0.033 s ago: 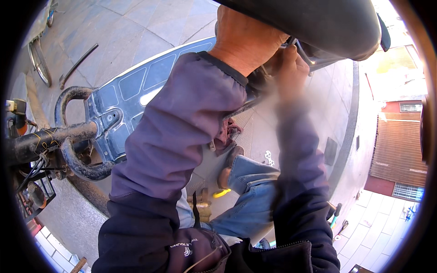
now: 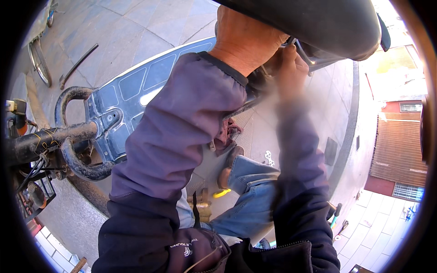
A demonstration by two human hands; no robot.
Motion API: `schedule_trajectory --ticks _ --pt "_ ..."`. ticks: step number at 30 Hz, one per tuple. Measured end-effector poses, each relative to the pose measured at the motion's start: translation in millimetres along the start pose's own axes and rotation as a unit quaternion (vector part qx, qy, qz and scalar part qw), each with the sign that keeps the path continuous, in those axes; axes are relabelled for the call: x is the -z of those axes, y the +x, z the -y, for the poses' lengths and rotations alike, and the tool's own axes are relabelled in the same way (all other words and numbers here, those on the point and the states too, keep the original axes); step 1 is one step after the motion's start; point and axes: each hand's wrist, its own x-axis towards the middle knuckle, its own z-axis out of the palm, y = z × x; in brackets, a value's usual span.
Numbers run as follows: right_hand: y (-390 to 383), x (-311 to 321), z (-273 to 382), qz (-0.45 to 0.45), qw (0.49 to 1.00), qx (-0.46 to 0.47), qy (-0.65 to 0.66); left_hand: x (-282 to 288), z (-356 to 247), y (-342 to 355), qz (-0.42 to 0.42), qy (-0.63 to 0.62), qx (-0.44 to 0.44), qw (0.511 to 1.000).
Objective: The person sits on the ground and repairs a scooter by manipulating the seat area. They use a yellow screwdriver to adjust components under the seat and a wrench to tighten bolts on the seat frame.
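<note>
My left hand (image 2: 243, 38) reaches beneath a black seat-like part (image 2: 325, 18), its fingers mostly hidden by that part and by the hand itself. Just right of it, my right hand (image 2: 293, 68) is closed with the thumb raised against a thin metal piece (image 2: 292, 42) under the black part; its lower edge and wrist are hazy in the picture. Below and left of both hands lies the dark blue-grey panelled footboard (image 2: 157, 70) of a vehicle, with thick black tubes (image 2: 86, 168) and a dirty round column at its left end.
Around are a bicycle wheel (image 2: 40, 61), a curved bar (image 2: 78, 63) on the pavement (image 2: 132, 27), a dark red rag (image 2: 227, 136), a pale multi-hole wrench (image 2: 269, 158), a yellow object (image 2: 221, 193), my jeans-clad leg, and a brown shuttered building front (image 2: 391, 141) at right.
</note>
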Motion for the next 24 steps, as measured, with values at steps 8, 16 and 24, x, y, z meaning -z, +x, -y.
schedule_trajectory --ticks 8,16,24 --pt "-18.6 -9.1 9.6 0.029 0.999 -0.018 -0.006 2.7 -4.8 2.7 0.001 -0.009 0.023 1.000" --pt "-0.4 -10.5 -1.5 0.014 0.999 0.036 -0.017 -1.2 2.0 -1.6 -0.004 0.034 -0.019 0.999" --pt "1.1 -1.0 0.6 0.028 0.999 0.016 -0.011 0.7 -0.9 0.9 0.005 0.009 0.001 1.000"
